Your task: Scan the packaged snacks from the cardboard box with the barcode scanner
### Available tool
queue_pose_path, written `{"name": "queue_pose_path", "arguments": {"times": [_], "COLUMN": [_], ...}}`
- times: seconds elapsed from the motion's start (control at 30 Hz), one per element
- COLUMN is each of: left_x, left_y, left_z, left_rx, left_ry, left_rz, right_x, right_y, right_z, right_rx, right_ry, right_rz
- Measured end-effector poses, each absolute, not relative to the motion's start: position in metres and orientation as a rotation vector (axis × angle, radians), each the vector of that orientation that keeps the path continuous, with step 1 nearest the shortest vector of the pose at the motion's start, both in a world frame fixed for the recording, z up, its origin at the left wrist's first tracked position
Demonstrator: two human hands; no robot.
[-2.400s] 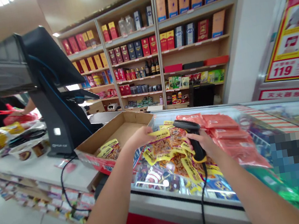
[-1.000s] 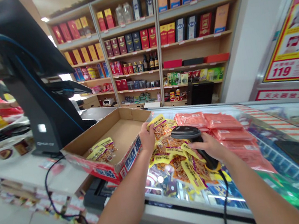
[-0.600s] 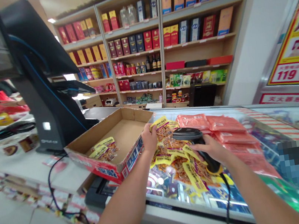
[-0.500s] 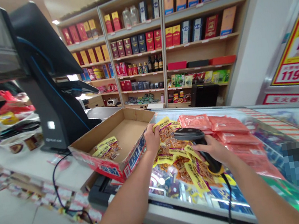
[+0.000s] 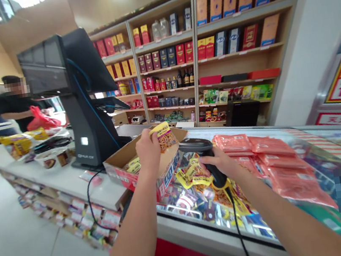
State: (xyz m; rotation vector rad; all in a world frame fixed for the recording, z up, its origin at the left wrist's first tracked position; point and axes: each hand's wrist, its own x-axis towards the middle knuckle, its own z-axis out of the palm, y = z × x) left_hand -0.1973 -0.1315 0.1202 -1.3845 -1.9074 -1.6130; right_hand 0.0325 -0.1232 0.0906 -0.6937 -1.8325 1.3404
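Note:
My left hand (image 5: 148, 150) is closed on a yellow-topped snack packet (image 5: 164, 137), raised over the open cardboard box (image 5: 176, 165). Inside the box lie other yellow packets (image 5: 133, 166), partly covered by my left hand and wrist. My right hand (image 5: 220, 161) is wrapped round the handle of a black barcode scanner (image 5: 214, 172), its head pointing left toward the box. Beneath the scanner, several loose snack packets (image 5: 195, 173) are spread over the glass counter (image 5: 182, 205). Some of them are hidden by my right hand.
Pink packages (image 5: 277, 155) are stacked on the counter at right. A point-of-sale terminal (image 5: 87, 115) stands behind the box at left, and a cable (image 5: 89, 200) hangs over the counter edge. Two people stand at far left, one near a red bag (image 5: 42, 118). Stocked shelves line the back.
My left hand has lifted a snack packet from the pile and carried it left over the box. My right hand has shifted left with the scanner. The view has turned left.

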Motion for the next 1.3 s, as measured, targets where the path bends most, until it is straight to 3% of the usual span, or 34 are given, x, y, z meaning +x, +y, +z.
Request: {"name": "queue_pose_path", "arguments": {"times": [0.17,0.33,0.5,0.73,1.3], "left_x": [-0.237,-0.191,-0.131,-0.118,-0.122], "left_y": [-0.139,-0.13,-0.091,-0.049,-0.042], "left_z": [0.119,0.104,0.07,0.036,0.029], "left_rx": [-1.249,-1.814,-2.499,-2.695,-2.324], "left_ry": [-1.839,-1.707,-1.868,-2.142,-1.939], "left_rz": [-1.573,-1.54,-1.158,-0.75,-1.631], "right_x": [0.001,0.02,0.067,0.113,0.116], "right_y": [-0.123,-0.115,-0.102,-0.085,-0.093], "right_z": [0.088,0.084,0.079,0.047,0.041], "right_rx": [-0.678,-0.746,-0.862,-0.936,-1.01], "right_ry": [-1.769,-1.768,-1.692,-1.398,-1.466], "right_rz": [1.423,1.315,1.201,1.221,1.185]}}
